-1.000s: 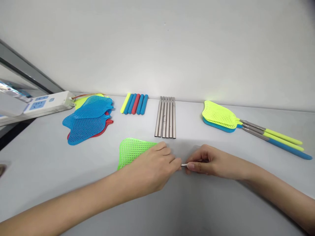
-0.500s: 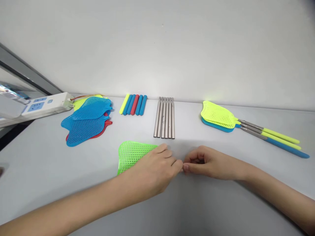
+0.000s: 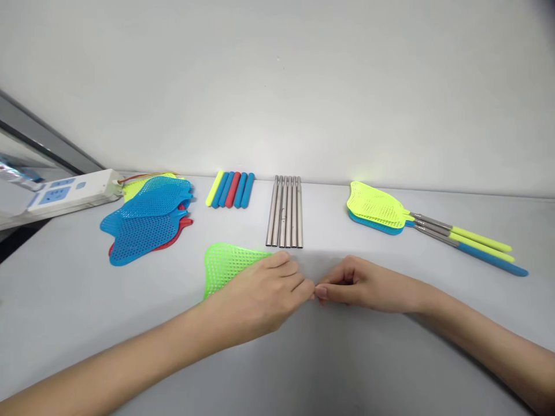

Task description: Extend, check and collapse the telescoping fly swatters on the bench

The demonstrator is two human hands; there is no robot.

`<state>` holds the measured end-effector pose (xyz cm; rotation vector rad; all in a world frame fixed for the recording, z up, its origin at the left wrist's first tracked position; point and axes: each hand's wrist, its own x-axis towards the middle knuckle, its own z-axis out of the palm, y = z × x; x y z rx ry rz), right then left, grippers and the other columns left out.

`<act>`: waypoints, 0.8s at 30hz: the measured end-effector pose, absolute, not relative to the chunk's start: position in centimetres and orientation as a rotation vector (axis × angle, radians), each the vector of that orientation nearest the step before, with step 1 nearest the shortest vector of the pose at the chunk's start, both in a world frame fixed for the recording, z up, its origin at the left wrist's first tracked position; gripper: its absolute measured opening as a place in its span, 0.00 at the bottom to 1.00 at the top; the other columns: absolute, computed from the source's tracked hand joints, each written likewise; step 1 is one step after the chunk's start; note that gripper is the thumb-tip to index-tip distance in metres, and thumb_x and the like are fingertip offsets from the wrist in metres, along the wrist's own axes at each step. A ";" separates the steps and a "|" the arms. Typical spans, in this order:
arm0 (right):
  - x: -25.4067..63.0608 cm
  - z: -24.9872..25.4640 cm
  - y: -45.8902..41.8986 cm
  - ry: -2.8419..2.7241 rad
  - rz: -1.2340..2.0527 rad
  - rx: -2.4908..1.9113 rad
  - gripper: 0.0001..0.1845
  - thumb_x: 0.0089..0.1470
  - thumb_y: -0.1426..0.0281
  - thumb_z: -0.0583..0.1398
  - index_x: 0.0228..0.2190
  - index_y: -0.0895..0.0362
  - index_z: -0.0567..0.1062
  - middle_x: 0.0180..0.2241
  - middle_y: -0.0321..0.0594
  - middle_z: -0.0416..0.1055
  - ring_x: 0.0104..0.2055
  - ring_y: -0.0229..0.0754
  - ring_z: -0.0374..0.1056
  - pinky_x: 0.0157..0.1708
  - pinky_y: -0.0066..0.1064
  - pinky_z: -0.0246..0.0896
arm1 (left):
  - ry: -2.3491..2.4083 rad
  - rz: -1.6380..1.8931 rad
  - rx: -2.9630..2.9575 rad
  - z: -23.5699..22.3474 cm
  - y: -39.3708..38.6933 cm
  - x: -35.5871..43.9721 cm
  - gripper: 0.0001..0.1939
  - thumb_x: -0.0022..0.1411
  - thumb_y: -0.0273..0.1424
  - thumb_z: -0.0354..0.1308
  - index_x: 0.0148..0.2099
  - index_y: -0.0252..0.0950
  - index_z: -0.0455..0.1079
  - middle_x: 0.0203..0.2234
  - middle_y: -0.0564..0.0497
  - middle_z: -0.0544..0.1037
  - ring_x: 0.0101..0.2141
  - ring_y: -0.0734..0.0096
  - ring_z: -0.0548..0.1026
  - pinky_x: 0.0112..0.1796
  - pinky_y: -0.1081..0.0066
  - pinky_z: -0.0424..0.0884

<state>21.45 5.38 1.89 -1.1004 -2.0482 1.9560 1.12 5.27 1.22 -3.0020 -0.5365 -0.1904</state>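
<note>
My left hand is closed over the neck side of a bright green fly swatter head, and its mesh sticks out to the left. Thumb and fingertips of my right hand are pinched against the left fingertips. A short piece of metal rod showed between the hands earlier; now the fingers hide it. Just beyond my hands, several silver metal rods lie side by side. Several foam-like grips in yellow, blue and red lie in a row to their left.
Blue, red and yellow swatter heads are piled at the left, near a white power strip. At the right lie yellow and blue fly swatters with metal shafts and coloured handles. A pale wall rises behind the grey table.
My right hand has closed up to my left, covering the bit of metal rod that showed between them. The view has shifted slightly; the laid-out things stay in place.
</note>
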 end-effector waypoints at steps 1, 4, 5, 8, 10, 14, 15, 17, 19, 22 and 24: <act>21.4 1.9 5.4 -2.035 1.952 -1.093 0.17 0.52 0.61 0.52 0.18 0.59 0.60 0.19 0.29 0.41 0.20 0.31 0.38 0.18 0.27 0.34 | -0.517 -0.193 -2.994 1.3 5.4 1.1 0.07 0.57 0.23 0.48 0.26 0.34 0.59 0.17 0.56 0.63 0.22 0.73 0.57 0.30 0.70 0.53; 21.4 1.8 5.4 -2.021 1.943 -1.080 0.20 0.52 0.61 0.52 0.16 0.58 0.56 0.18 0.29 0.40 0.20 0.30 0.36 0.18 0.27 0.33 | -0.487 -0.168 -3.007 1.5 5.8 0.9 0.07 0.58 0.23 0.48 0.27 0.34 0.59 0.18 0.56 0.64 0.21 0.74 0.56 0.30 0.70 0.53; 21.4 1.8 5.4 -2.019 1.942 -1.078 0.20 0.52 0.61 0.52 0.16 0.58 0.55 0.18 0.29 0.39 0.20 0.30 0.36 0.18 0.27 0.33 | -0.486 -0.161 -3.017 1.6 5.9 0.8 0.08 0.58 0.23 0.47 0.27 0.34 0.59 0.18 0.57 0.64 0.21 0.75 0.56 0.31 0.70 0.53; 21.4 1.8 5.4 -2.017 1.934 -1.076 0.21 0.53 0.59 0.51 0.16 0.58 0.53 0.18 0.29 0.39 0.20 0.30 0.36 0.18 0.28 0.32 | -0.508 -0.158 -3.047 2.0 6.1 0.5 0.11 0.61 0.26 0.44 0.26 0.35 0.59 0.18 0.57 0.64 0.21 0.75 0.57 0.30 0.69 0.53; 21.5 1.8 5.4 -2.014 1.941 -1.078 0.22 0.53 0.58 0.50 0.15 0.58 0.53 0.18 0.29 0.39 0.19 0.30 0.36 0.17 0.28 0.32 | -0.530 -0.156 -3.063 2.2 6.2 0.2 0.13 0.63 0.27 0.42 0.26 0.35 0.59 0.18 0.56 0.64 0.21 0.75 0.57 0.30 0.69 0.53; 21.6 1.8 5.3 -2.002 1.954 -1.096 0.22 0.52 0.59 0.51 0.15 0.58 0.53 0.17 0.28 0.39 0.19 0.30 0.36 0.17 0.28 0.32 | -0.555 -0.151 -3.072 2.5 6.4 -0.3 0.15 0.64 0.29 0.41 0.25 0.35 0.59 0.17 0.56 0.63 0.21 0.75 0.58 0.29 0.69 0.53; 21.6 1.8 5.3 -2.000 1.955 -1.102 0.22 0.52 0.60 0.52 0.15 0.58 0.52 0.17 0.28 0.39 0.19 0.30 0.36 0.17 0.27 0.32 | -0.558 -0.149 -3.075 2.6 6.4 -0.3 0.15 0.63 0.29 0.41 0.25 0.35 0.59 0.17 0.56 0.63 0.21 0.75 0.58 0.29 0.69 0.53; 21.6 1.8 5.3 -1.994 1.958 -1.107 0.22 0.52 0.60 0.52 0.15 0.57 0.51 0.17 0.28 0.39 0.19 0.29 0.36 0.17 0.27 0.32 | -0.564 -0.144 -3.081 2.7 6.4 -0.3 0.15 0.63 0.29 0.41 0.24 0.35 0.59 0.17 0.56 0.64 0.21 0.76 0.57 0.29 0.69 0.53; 21.6 1.7 5.4 -1.979 1.971 -1.103 0.22 0.52 0.61 0.52 0.15 0.58 0.52 0.17 0.28 0.40 0.19 0.29 0.36 0.17 0.27 0.31 | -0.569 -0.137 -3.080 2.7 6.4 -0.3 0.15 0.63 0.29 0.41 0.24 0.35 0.58 0.17 0.56 0.63 0.20 0.76 0.57 0.29 0.69 0.53; 21.5 1.6 5.4 -1.932 1.996 -1.123 0.20 0.52 0.60 0.52 0.16 0.59 0.58 0.16 0.28 0.42 0.18 0.29 0.38 0.16 0.27 0.33 | -0.558 -0.157 -3.045 2.4 6.2 -0.2 0.12 0.62 0.27 0.44 0.25 0.35 0.59 0.17 0.56 0.63 0.21 0.75 0.56 0.29 0.69 0.53; 21.5 1.7 5.4 -1.885 2.011 -1.170 0.19 0.51 0.59 0.53 0.17 0.60 0.64 0.15 0.28 0.45 0.18 0.29 0.41 0.16 0.25 0.36 | -0.547 -0.219 -2.992 2.2 6.0 -0.2 0.10 0.60 0.25 0.46 0.25 0.34 0.60 0.17 0.56 0.63 0.21 0.75 0.57 0.30 0.70 0.53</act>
